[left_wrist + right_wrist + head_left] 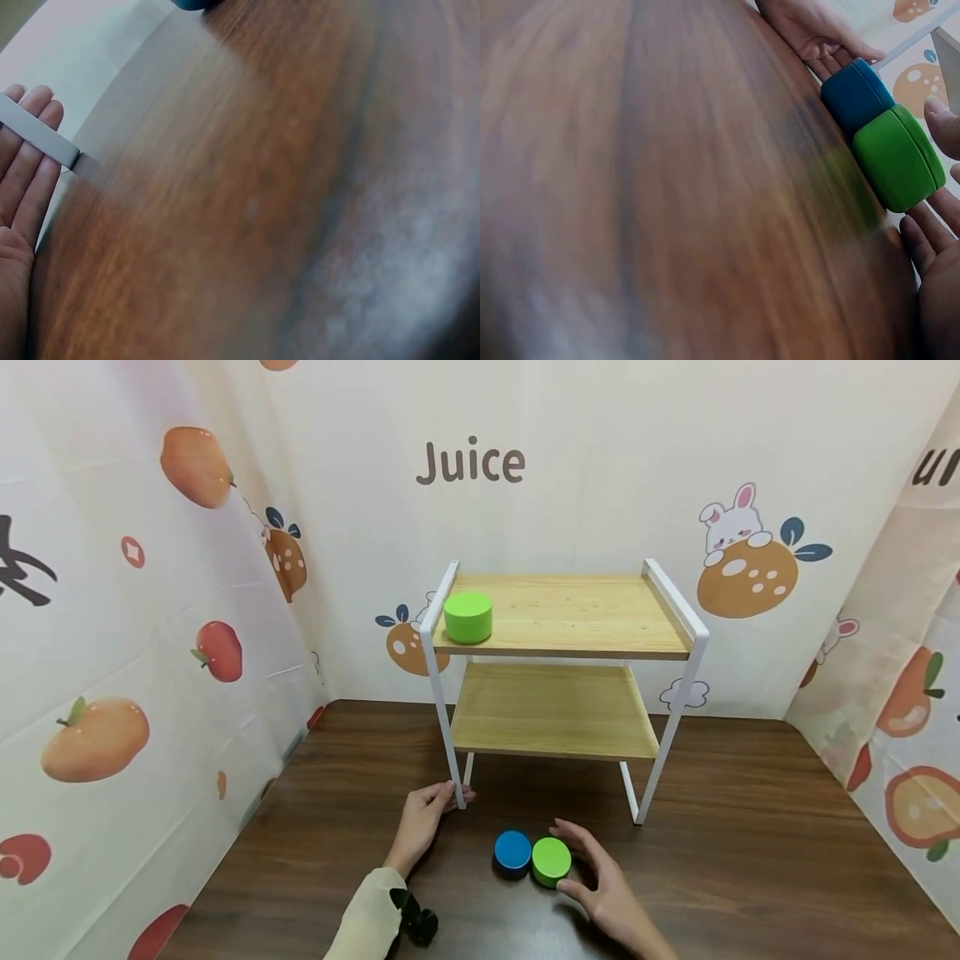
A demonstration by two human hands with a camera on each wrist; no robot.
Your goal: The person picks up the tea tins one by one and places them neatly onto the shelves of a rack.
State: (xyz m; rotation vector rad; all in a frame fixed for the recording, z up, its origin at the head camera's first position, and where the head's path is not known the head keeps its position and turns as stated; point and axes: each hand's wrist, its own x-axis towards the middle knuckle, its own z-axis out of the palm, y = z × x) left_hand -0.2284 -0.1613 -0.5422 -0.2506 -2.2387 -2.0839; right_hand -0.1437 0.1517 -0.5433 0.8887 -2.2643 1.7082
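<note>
A two-tier shelf rack (555, 654) with wooden boards and a white frame stands on the table. My left hand (423, 822) holds the foot of its front left leg (45, 135), thumb in front and fingers behind. Two small round lidded containers, one blue (512, 852) and one green (551, 862), sit side by side before the rack. Around the green one's right side is my right hand (607, 889), thumb and fingers spread; in the right wrist view some fingertips (926, 221) are close against it. Another green container (468, 618) sits at the top board's left end.
The dark wooden table (750, 852) reaches back to a printed fabric wall (585, 460) with fruit and rabbit pictures. More fabric rises at both sides. A dark strap or bow (415, 918) sits at the left wrist.
</note>
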